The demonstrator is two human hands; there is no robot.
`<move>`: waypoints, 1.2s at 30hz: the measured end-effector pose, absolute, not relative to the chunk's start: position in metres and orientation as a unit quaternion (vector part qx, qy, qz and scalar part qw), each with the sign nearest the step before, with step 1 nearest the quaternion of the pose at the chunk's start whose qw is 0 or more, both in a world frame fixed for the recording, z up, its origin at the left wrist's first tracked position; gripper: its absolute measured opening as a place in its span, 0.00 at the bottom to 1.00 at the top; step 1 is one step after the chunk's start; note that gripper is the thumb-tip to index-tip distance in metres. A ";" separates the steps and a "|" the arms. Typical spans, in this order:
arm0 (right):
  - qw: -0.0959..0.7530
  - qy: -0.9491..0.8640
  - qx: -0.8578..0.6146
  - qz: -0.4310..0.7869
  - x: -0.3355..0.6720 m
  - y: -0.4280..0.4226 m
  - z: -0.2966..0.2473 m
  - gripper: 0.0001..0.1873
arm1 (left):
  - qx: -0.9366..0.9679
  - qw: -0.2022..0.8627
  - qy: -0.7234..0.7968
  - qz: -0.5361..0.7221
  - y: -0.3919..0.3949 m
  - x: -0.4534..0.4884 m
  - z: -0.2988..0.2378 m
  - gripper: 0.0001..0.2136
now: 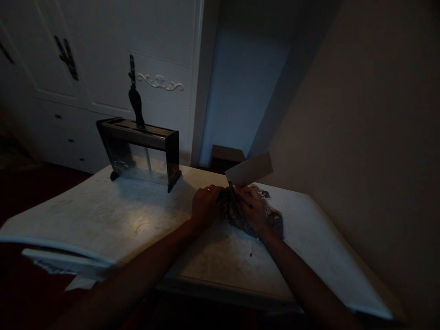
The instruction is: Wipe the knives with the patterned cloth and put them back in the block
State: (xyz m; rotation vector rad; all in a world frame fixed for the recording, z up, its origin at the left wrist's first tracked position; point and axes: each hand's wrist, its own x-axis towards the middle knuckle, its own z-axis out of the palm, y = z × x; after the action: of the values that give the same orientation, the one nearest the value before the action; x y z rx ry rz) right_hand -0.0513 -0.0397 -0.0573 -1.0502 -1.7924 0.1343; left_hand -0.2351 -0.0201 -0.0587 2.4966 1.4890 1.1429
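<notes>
The room is dim. My left hand (205,205) rests on the white tabletop (113,220) with its fingers curled against a dark crumpled cloth (237,211); a ring shows on one finger. My right hand (255,208) lies on top of the same cloth, fingers bent over it near the handle of a broad cleaver (249,169). The cleaver's pale blade tilts up just behind both hands. Whether the right hand grips the handle or only the cloth is hidden.
A dark knife block (139,149) with a clear front stands at the table's back left, one black-handled knife (135,96) upright in it. White cupboard doors (103,68) are behind; a plain wall (360,137) runs along the right. A small dark speck (251,252) lies near the front edge.
</notes>
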 end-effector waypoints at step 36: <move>0.544 -0.647 -0.491 0.211 -0.052 -0.033 -0.058 0.19 | 0.453 0.681 0.293 0.496 -0.008 -0.224 -0.063 0.25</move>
State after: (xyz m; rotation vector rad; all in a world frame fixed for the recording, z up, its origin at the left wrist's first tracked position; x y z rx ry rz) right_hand -0.0522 -0.0326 -0.0582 -1.1661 -1.5349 0.5003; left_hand -0.2243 -0.0081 -0.0625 1.0159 0.6586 1.1127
